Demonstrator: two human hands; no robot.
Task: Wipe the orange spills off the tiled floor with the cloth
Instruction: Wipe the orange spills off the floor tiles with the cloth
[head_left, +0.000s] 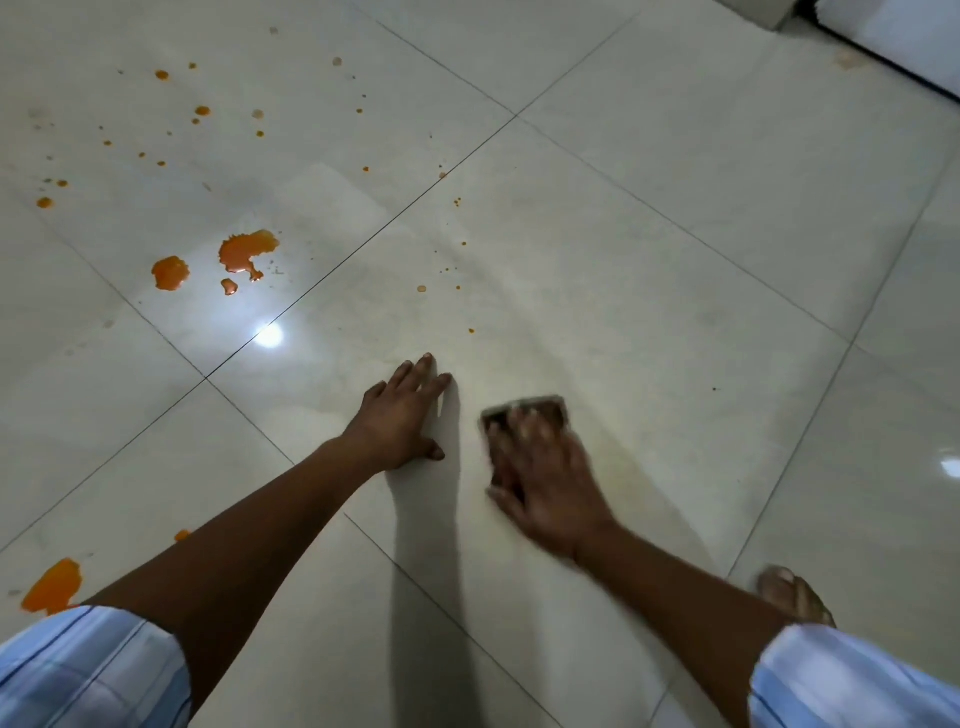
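Mid-wipe. Right hand (545, 478) pressed flat on the cloth (524, 415), fingers spread over it, palm bearing down – blurred, so likely in motion across the tile. Cloth dark, folded small, mostly hidden beneath that hand, only its far edge showing past the fingertips. Left hand (402, 415) just beside, palm down on the bare tiled floor (649, 234), fingers together and extended, thumb out – bracing, holding nothing.

Faint yellowish smear on the tile just right of the cloth, looking like residue under work. Ahead of the hands, a thin scatter of small drops (457, 202) on the same tile. Well off to the left and ahead of the left hand, across the grout line, the large splat (244, 252) with a smaller blob (170, 273) beside it, and beyond those a wide sprinkle of specks (162, 75). Behind the left forearm, near the striped sleeve (88, 670), another big patch (52, 587) lying untouched.

By judgement: early in the job – most of the orange not yet reached. Next move calls for finishing the smear under the right hand, then shifting forward and leftward toward the splat, gathering inward rather than pushing outward, and refolding to a clean face before tackling the thick puddles. Bare foot (795, 597) behind the right arm – worth keeping clear of wet tile.
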